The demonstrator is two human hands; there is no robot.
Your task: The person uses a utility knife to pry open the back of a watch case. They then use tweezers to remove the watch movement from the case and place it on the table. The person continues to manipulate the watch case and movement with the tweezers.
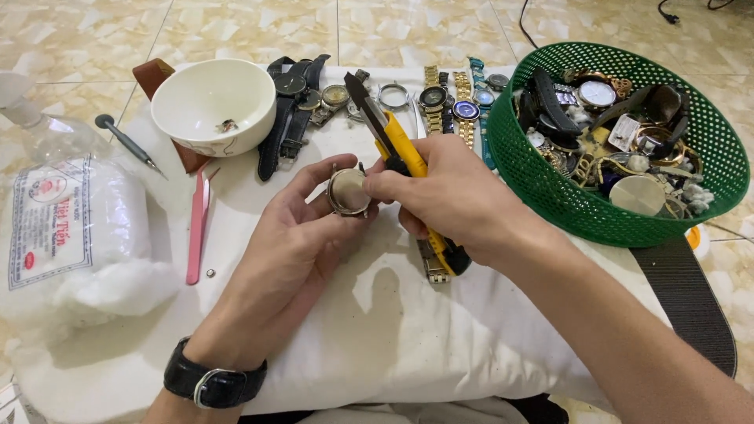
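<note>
We hold the round watch case (349, 191) clamped in our left hand (294, 243), just left of our right hand (444, 196), whose grip is closed on the yellow utility knife (400, 153), blade pointing far-left.

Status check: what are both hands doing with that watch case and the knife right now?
Left hand cradles round watch case, back up. Right hand grips yellow utility knife, blade pointing away. Green basket of watches right; white bowl, pink tweezers left.

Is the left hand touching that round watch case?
Touching. The head view shows the left hand cradling the watch case, its fingers wrapped around the rim.
</note>
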